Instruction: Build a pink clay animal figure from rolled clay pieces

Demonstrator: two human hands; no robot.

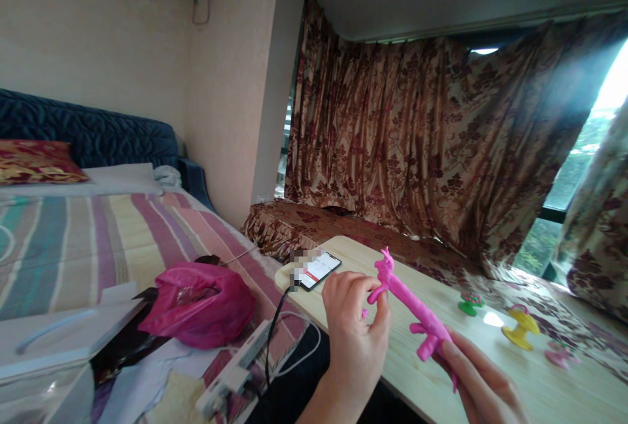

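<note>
A pink modelling-clay animal figure (416, 306) with a long body, short legs and a spiky head is held up over the table, tilted with its head to the upper left. My left hand (356, 316) pinches it near the head, at a front leg. A small pink bit shows between those fingers; whether it belongs to the figure I cannot tell. The rear end sits between the thumb and fingers of my right hand (478, 371), which partly hide it. Behind the right hand stand a small green and red figure (471, 303), a yellow one (520, 329) and a pink one (562, 354).
On the far left corner of the light wooden table (402, 378) lies a phone (318, 271) with a black cable. Left of it are a power strip (235, 371), a pink plastic bag (199, 306) and a striped bed (103, 234). Patterned curtains (392, 136) hang behind.
</note>
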